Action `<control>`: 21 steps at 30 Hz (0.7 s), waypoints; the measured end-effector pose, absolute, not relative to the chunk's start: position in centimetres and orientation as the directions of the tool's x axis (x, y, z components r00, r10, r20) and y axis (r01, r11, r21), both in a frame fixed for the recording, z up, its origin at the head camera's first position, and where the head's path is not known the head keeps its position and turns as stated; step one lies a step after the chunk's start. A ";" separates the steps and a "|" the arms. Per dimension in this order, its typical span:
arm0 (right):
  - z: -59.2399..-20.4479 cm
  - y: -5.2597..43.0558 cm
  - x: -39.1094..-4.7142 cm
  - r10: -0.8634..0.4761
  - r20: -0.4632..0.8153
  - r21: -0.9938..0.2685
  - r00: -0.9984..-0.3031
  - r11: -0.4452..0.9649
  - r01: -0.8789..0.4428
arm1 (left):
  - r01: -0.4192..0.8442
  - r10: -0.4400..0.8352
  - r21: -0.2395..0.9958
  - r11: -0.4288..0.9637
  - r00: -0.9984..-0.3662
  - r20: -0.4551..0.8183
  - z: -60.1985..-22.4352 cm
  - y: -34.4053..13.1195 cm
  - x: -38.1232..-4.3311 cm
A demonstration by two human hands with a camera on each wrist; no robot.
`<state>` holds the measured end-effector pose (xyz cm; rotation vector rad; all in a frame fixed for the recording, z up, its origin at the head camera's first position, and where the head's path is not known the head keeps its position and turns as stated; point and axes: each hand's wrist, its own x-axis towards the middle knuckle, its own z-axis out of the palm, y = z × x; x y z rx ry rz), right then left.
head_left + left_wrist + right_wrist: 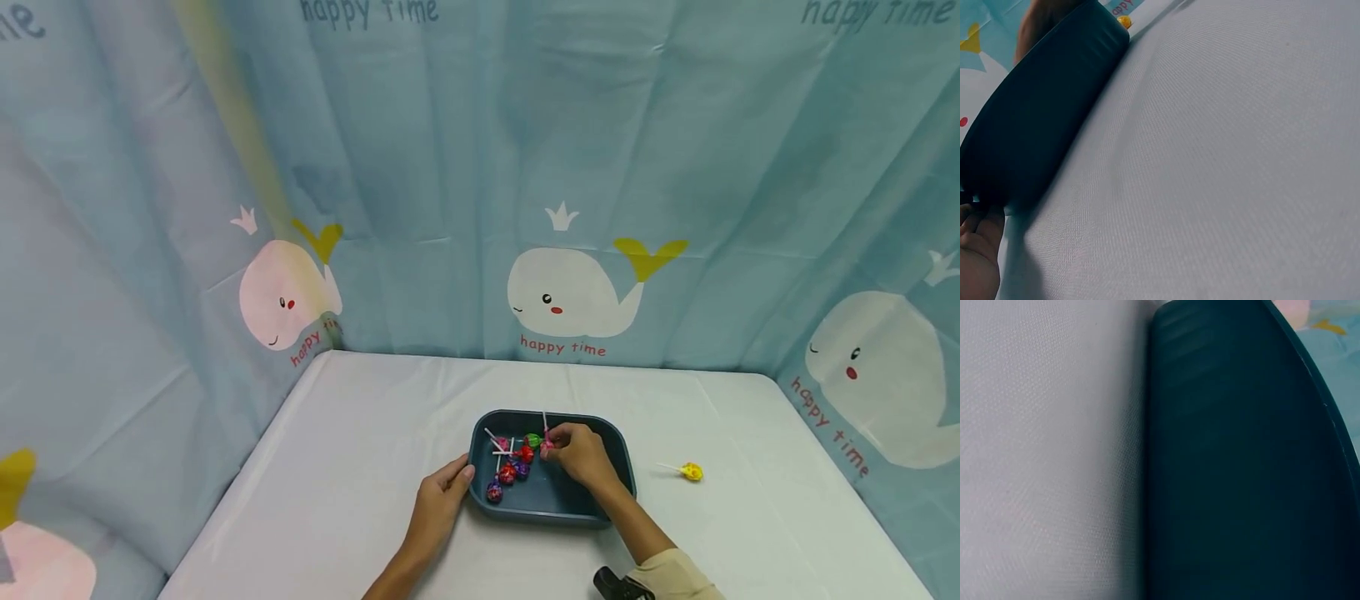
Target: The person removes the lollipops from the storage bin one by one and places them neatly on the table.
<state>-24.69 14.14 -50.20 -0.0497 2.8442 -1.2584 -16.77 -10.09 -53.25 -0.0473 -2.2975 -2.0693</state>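
A dark blue-green tray stands on the white table, with several wrapped lollipops lying in its left half. Its left end is held by my left hand, thumb at the rim and fingers along the outer wall. My right hand reaches over the tray and pinches a pink lollipop, its white stick pointing up. Close beside that one are a green lollipop and a red lollipop. A purple lollipop lies nearest the front. In the right wrist view the tray's outer wall hides the right hand.
A yellow lollipop lies on the white tablecloth to the right of the tray, stick pointing left. Blue curtains printed with whales stand behind the table and along both sides.
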 end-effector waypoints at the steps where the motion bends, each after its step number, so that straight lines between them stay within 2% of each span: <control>1: -50.2 14.1 -24.7 -0.045 -0.017 -0.734 -0.999 0.678 -0.018 | 0.058 -0.009 0.993 0.105 -0.998 0.060 -53.3 -10.1 -16.8; 10: -50.2 13.8 -24.5 -0.074 0.009 -0.705 -0.997 0.707 -0.059 | 0.061 -0.017 0.990 0.129 -0.998 0.064 -53.2 -10.3 -16.7; 21: -49.5 14.1 -23.5 -0.027 0.034 -0.702 -0.999 0.711 -0.043 | 0.070 -0.016 0.991 0.112 -0.997 0.073 -53.0 -10.2 -16.6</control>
